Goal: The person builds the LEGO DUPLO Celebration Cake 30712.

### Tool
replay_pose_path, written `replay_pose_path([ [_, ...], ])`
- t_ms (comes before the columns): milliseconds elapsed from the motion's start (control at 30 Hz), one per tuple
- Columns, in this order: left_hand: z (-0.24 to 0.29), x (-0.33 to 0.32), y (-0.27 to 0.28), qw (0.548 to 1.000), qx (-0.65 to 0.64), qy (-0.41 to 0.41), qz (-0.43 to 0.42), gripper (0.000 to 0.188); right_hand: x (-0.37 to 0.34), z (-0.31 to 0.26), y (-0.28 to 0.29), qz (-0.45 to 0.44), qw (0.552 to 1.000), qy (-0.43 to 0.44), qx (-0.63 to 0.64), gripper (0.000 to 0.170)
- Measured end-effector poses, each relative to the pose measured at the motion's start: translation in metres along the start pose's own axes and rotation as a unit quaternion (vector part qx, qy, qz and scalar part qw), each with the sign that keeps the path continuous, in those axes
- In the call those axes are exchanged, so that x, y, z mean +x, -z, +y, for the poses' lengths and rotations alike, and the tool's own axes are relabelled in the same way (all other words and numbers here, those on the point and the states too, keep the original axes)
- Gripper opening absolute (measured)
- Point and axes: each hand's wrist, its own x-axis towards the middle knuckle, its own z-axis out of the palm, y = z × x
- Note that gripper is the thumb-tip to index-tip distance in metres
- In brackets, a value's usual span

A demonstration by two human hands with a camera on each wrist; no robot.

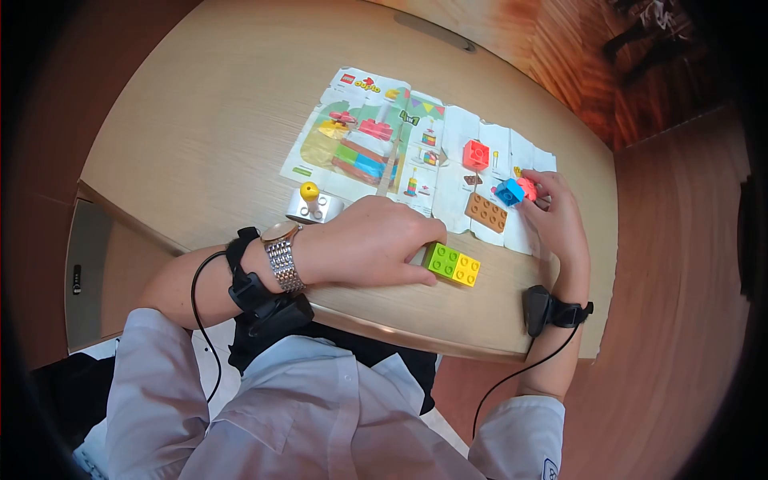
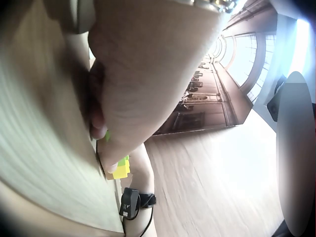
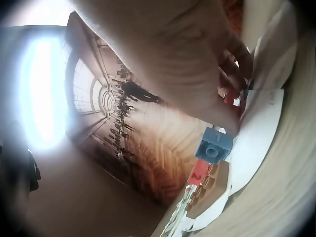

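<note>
My left hand [image 1: 360, 242] lies low on the table, thumb and fingers gripping the left end of a green brick [image 1: 442, 260]. A yellow brick [image 1: 466, 270] sits against the green one's right side; the left wrist view shows some yellow [image 2: 120, 172] by the fingertips. Over the paper sheet's right part, my right hand [image 1: 560, 220] pinches a pinkish-red piece [image 1: 527, 189], partly hidden by the fingers. Touching or close beside it is a blue brick [image 1: 509, 192], tilted, also seen in the right wrist view [image 3: 215, 145]. A brown brick [image 1: 486, 213] lies just left of that hand.
A red brick [image 1: 476, 155] stands on the creased instruction sheet [image 1: 320, 156]. Left of my left hand is a white piece [image 1: 302, 210] bearing a yellow-topped peg [image 1: 310, 191]. The table's front edge [image 1: 384, 330] runs below both hands.
</note>
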Motion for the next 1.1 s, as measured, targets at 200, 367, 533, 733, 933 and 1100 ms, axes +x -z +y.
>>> replay_pose_path([
  [200, 0.000, 0.000, 0.000, 1.000, 0.002, 0.001, -0.001, 0.043, -0.003, 0.001, 0.003, -0.003, 1.000, -0.004, -0.001, 0.050],
  [367, 0.003, 0.001, 0.003, 1.000, 0.003, 0.000, 0.001, 0.043, -0.003, -0.004, 0.007, 0.006, 1.000, 0.014, -0.016, 0.050],
  [533, 0.001, 0.000, 0.000, 1.000, 0.002, 0.004, -0.008, 0.043, -0.004, -0.005, 0.007, 0.004, 1.000, 0.028, -0.007, 0.047],
  [733, 0.001, 0.001, 0.000, 1.000, 0.005, 0.008, -0.011, 0.043, -0.004, -0.004, 0.006, 0.010, 1.000, 0.029, 0.001, 0.046],
  [933, 0.002, 0.001, 0.001, 1.000, 0.008, 0.012, -0.015, 0.041, -0.004, -0.005, 0.007, 0.010, 0.999, 0.030, 0.005, 0.045],
  [1100, 0.002, 0.001, 0.000, 1.000, 0.007, 0.014, -0.016, 0.040, -0.003, -0.003, 0.006, 0.011, 0.999, 0.039, 0.002, 0.045],
])
